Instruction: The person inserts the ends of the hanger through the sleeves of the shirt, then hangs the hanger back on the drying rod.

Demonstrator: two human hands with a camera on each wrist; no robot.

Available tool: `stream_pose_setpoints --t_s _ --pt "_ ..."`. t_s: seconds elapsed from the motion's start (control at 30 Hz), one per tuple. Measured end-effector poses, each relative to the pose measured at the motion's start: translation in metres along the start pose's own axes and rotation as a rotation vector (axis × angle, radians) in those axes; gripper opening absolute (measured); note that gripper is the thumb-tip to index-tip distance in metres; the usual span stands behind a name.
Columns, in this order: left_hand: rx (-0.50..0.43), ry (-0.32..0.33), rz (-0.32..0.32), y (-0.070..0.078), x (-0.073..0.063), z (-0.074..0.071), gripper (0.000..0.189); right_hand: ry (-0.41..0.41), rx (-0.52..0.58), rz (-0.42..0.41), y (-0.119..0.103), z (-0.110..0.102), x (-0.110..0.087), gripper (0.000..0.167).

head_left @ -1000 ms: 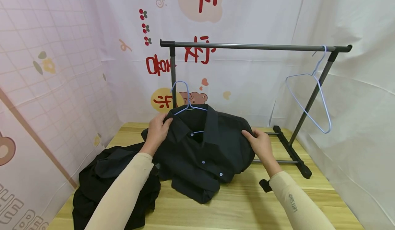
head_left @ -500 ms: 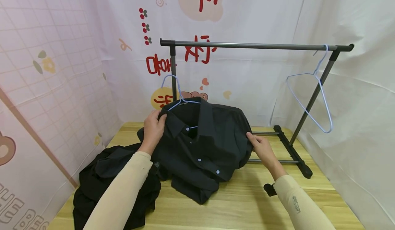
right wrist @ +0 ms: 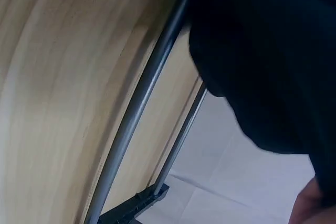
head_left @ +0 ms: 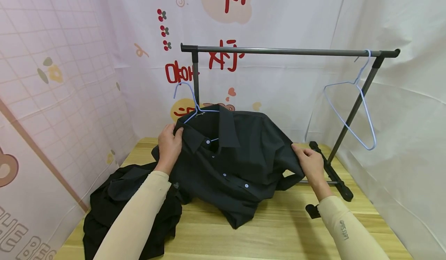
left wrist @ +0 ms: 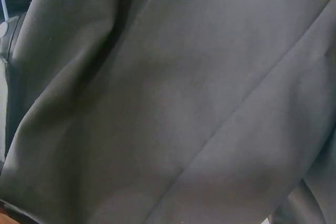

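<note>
A black button-up shirt (head_left: 251,151) is held up over the table, its collar toward the back. Inside its neck sits a light-blue hanger (head_left: 195,107), the hook rising above the collar. My left hand (head_left: 169,145) grips the shirt near the collar and shoulder on the left. With thumb and fingers, my right hand (head_left: 310,165) pinches the sleeve on the right side and draws it outward. Dark cloth of the shirt (left wrist: 184,98) fills the left wrist view, hiding nearly all of that hand. Only a sliver of the right hand (right wrist: 310,203) shows in the right wrist view.
A dark metal clothes rack (head_left: 278,52) stands at the back of the wooden table (head_left: 209,240). Another light-blue hanger (head_left: 366,105) hangs at its right end. A heap of black clothing (head_left: 129,205) lies at the left. Printed curtains surround the table.
The shirt and its hanger have risen and shifted left with my left hand. My right hand has moved right, from the shirt's shoulder side onto the sleeve, which is now stretched out.
</note>
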State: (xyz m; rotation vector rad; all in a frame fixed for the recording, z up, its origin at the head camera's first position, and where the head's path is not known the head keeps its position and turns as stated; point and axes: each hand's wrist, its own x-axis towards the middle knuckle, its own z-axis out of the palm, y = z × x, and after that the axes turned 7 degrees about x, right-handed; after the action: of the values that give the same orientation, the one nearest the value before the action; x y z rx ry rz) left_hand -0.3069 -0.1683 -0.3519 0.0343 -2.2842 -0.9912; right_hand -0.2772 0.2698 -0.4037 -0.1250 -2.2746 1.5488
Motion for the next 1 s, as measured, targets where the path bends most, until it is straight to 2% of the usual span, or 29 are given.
stream_pose_setpoints --t_s 0.1,0.2,0.27,0.33,0.5,0.57,0.6,0.63,0.7,0.8,0.87,0.9,0.97,1.0 --pt "0.007 0.004 0.008 0.001 0.0 0.001 0.022 0.097 -0.094 -0.019 0.004 0.001 0.001 0.058" --pt "0.013 0.0 0.009 0.002 -0.001 0.003 0.021 0.074 -0.179 -0.055 0.009 0.004 0.0 0.057" --pt "0.007 -0.001 0.003 0.002 -0.002 0.003 0.02 -0.005 -0.225 -0.072 0.011 0.006 -0.002 0.058" --pt "-0.003 0.004 -0.007 0.001 -0.002 0.004 0.021 -0.118 -0.226 -0.061 0.015 0.007 -0.003 0.061" --pt "-0.024 0.031 -0.04 -0.005 -0.001 0.002 0.023 -0.418 -0.103 0.071 0.032 0.006 -0.003 0.054" --pt "-0.025 0.034 -0.051 -0.008 -0.001 0.0 0.023 -0.5 -0.075 0.119 0.039 0.003 -0.004 0.049" --pt "-0.025 0.034 -0.057 -0.009 0.0 -0.002 0.023 -0.509 -0.079 0.125 0.041 0.001 -0.004 0.047" --pt "-0.026 0.033 -0.06 -0.011 0.0 -0.003 0.023 -0.483 -0.098 0.129 0.043 -0.002 -0.004 0.048" --pt "-0.018 0.037 -0.064 -0.013 0.0 -0.004 0.023 -0.342 -0.13 0.128 0.046 -0.009 -0.005 0.051" --pt "-0.001 0.043 -0.071 -0.016 0.0 -0.006 0.023 0.014 -0.194 0.115 0.045 -0.019 -0.002 0.058" --pt "0.007 0.057 -0.074 -0.018 0.001 -0.006 0.022 0.244 -0.179 0.095 0.043 -0.024 0.001 0.058" --pt "0.007 0.062 -0.074 -0.018 0.001 -0.006 0.022 0.335 -0.18 0.092 0.042 -0.025 0.002 0.058" --pt "0.003 0.069 -0.072 -0.019 0.001 -0.007 0.022 0.46 -0.183 0.081 0.04 -0.027 0.004 0.055" --pt "0.0 0.072 -0.071 -0.019 0.0 -0.006 0.022 0.494 -0.178 0.083 0.04 -0.026 0.004 0.055"
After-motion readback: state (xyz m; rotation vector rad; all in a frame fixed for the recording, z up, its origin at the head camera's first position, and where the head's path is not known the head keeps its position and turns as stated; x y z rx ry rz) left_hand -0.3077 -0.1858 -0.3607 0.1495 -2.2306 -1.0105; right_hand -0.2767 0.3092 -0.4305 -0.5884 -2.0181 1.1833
